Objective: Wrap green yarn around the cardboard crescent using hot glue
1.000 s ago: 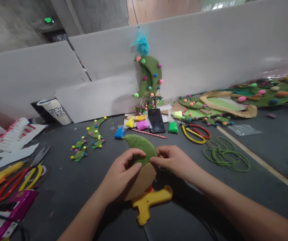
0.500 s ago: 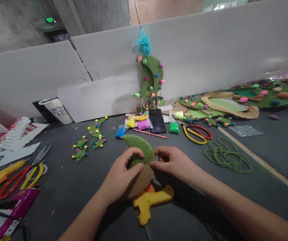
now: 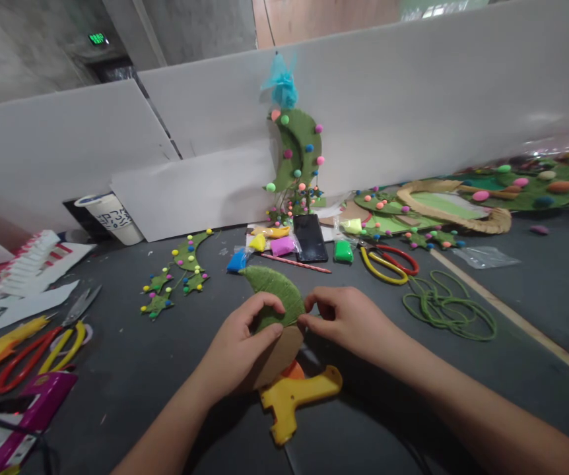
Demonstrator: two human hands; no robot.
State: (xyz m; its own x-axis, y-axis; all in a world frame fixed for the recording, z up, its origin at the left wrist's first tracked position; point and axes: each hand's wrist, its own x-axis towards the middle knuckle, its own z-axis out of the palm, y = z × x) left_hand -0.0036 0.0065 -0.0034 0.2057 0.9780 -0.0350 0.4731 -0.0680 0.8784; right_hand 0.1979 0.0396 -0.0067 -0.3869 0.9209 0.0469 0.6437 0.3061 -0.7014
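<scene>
A cardboard crescent (image 3: 284,348) stands tilted in front of me, its upper part wrapped in green yarn and its lower part bare brown. My left hand (image 3: 242,340) is closed on its left side, thumb in front near the border of the wrapping. At the right edge, my right hand (image 3: 338,316) pinches with thumb and fingertips where the yarn (image 3: 292,323) meets the bare card; the strand itself is too thin to follow. Just below lies a yellow glue gun (image 3: 301,396) with an orange part, partly hidden by the crescent.
Scissors with red and yellow handles (image 3: 388,264) and a loose green cord (image 3: 447,307) lie to the right. Clay packets and a black phone (image 3: 310,239) are ahead. A decorated crescent (image 3: 304,148) hangs at the white board. More scissors (image 3: 41,349) lie left.
My right hand's fingers have shifted very slightly at the crescent's right edge. The left hand keeps its hold, and the things on the table have stayed put.
</scene>
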